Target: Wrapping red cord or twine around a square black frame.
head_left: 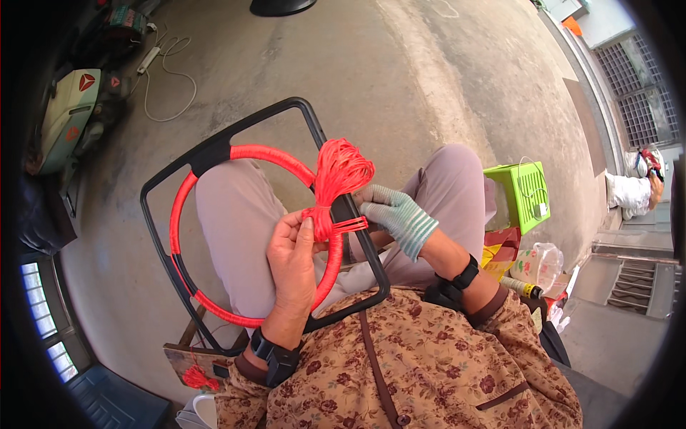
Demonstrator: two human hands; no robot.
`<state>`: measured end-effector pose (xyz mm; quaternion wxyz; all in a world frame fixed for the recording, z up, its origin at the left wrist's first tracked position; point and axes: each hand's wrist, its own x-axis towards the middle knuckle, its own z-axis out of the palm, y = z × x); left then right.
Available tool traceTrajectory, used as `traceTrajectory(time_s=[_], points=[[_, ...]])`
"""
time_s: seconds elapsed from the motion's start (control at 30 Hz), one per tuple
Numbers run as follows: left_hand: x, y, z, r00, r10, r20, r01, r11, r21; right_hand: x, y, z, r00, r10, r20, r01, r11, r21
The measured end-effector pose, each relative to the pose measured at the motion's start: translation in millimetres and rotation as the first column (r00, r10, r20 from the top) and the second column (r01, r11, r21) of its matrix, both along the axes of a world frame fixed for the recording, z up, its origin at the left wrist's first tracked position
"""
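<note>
A black rectangular frame (pixel 309 119) rests across my lap, with an inner ring (pixel 270 154) mostly wrapped in red cord. My bare left hand (pixel 293 250) pinches a looped bundle of red cord (pixel 343 170) between thumb and fingers, where it gathers at the ring's right side. A few red strands (pixel 350 225) run from there across the frame's right bar. My right hand (pixel 401 218), in a green-and-white striped glove, curls its fingers at that bar just above the strands. Its fingertips are partly hidden by the bar.
On the right stand a green plastic basket (pixel 516 194), a clear plastic bag (pixel 539 268) and a yellowish roll (pixel 520 287). More red cord (pixel 199 377) hangs by a wooden board (pixel 187 361) at lower left. A scooter (pixel 71 121) and power strip (pixel 148 60) are far left.
</note>
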<state>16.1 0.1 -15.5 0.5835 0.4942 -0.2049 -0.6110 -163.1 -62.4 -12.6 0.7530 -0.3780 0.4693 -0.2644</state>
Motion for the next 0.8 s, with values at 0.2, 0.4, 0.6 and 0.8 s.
traceTrajectory(time_s=[0.2, 0.4, 0.6, 0.8], points=[[2.5, -1.3, -18.8, 0.996, -0.006, 0.092, 0.0, 0.998, 0.063, 0.6, -4.5, 15.1, 0.986, 0.136, -0.097, -0.133, 0.99, 0.037], [-1.2, -1.1, -14.9, 0.984, -0.13, 0.12, 0.108, 0.979, 0.174, 1.5, -4.1, 18.1, 0.947, 0.32, -0.04, -0.316, 0.945, 0.083], [2.3, -2.3, 6.1, 0.976, -0.035, -0.214, 0.055, 0.994, 0.09, -3.5, -2.5, -11.5, 0.931, 0.357, -0.075, -0.365, 0.903, -0.229], [4.4, 0.9, -2.9, 0.968, -0.129, -0.214, 0.153, 0.983, 0.1, -2.0, -3.5, -14.0, 0.906, 0.358, -0.225, -0.391, 0.912, -0.125]])
